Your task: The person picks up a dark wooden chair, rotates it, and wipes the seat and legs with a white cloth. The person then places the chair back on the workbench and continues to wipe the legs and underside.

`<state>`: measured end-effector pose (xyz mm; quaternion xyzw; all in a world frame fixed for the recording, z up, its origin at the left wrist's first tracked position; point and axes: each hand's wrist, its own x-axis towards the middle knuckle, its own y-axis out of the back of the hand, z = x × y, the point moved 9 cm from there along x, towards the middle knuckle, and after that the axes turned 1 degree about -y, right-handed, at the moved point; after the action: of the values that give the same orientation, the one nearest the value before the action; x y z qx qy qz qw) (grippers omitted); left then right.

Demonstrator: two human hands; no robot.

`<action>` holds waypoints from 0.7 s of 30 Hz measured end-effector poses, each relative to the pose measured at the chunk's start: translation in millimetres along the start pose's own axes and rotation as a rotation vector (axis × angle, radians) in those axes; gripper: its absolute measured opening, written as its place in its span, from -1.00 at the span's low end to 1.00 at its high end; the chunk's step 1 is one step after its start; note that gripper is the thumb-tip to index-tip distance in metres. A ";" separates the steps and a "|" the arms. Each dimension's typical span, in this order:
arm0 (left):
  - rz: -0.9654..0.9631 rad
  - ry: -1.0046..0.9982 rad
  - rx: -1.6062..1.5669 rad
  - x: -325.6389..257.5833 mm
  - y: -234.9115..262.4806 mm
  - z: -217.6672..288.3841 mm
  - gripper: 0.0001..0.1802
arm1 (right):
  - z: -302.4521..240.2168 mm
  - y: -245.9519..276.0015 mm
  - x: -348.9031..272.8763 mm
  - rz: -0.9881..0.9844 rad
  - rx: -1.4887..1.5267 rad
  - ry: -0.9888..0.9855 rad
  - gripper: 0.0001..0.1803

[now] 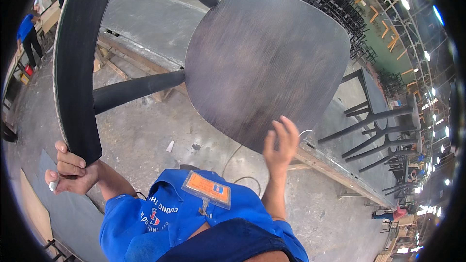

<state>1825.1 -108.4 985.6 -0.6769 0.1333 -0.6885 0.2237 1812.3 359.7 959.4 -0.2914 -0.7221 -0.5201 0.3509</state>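
A black wooden chair with a broad rounded seat [272,68] and a curved backrest [77,63] fills the upper middle of the head view. My left hand [75,170] is closed round the near lower end of the backrest. A small white piece [53,185] shows at its fingers; its kind I cannot make out. My right hand [281,143] is at the near edge of the seat, fingers apart and holding nothing; whether it touches the wood I cannot tell. One black post [141,90] joins backrest and seat.
Beneath the chair runs a long grey-topped workbench [145,24]. Several dark chair frames [378,131] stand on it at the right. A grey sheet [68,208] lies at lower left. Far left, a person in blue [28,34] stands by another table. Many stacked chairs fill the background.
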 end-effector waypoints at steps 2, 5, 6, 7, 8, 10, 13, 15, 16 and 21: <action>-0.021 0.010 -0.046 -1.5 4.7 1.7 -0.43 | -14.0 -28.3 1.3 -0.120 -0.004 0.032 -0.56; 0.014 0.022 0.004 -2.7 12.2 -1.5 -0.45 | -17.7 -71.2 -9.8 -0.312 -0.137 0.032 -0.35; 0.037 0.041 0.017 -3.4 14.2 -4.4 -0.45 | -17.4 -85.6 -15.2 -0.376 -0.211 0.044 -0.29; 0.064 0.058 0.030 -3.4 17.0 -6.4 -0.46 | -15.1 -99.3 -21.5 -0.459 -0.283 0.044 -0.22; 0.096 0.068 0.044 -5.2 17.6 -9.4 -0.47 | -5.9 -112.0 -25.0 -0.529 -0.357 0.018 -0.15; 0.098 0.079 0.040 -5.6 14.4 -10.9 -0.49 | -8.1 -108.7 -23.3 -0.396 -0.364 0.078 -0.17; 0.104 0.069 0.031 -1.1 7.4 -9.8 -0.48 | -7.8 -116.5 -17.8 -0.343 -0.424 0.046 -0.17; 0.093 0.070 0.018 1.5 0.6 -11.4 -0.49 | -6.7 -119.1 -6.8 -0.304 -0.453 0.006 -0.17; 0.135 0.091 0.015 0.3 3.0 -12.0 -0.50 | -6.0 -120.6 1.1 -0.291 -0.468 -0.007 -0.16; 0.091 0.101 -0.075 -3.6 1.2 -5.7 -0.55 | 11.3 -121.4 83.1 -0.117 -0.579 -0.058 -0.13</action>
<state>1819.5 -108.4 981.6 -0.6425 0.2006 -0.7054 0.2222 1666.1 340.1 958.0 -0.3519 -0.5691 -0.7152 0.2021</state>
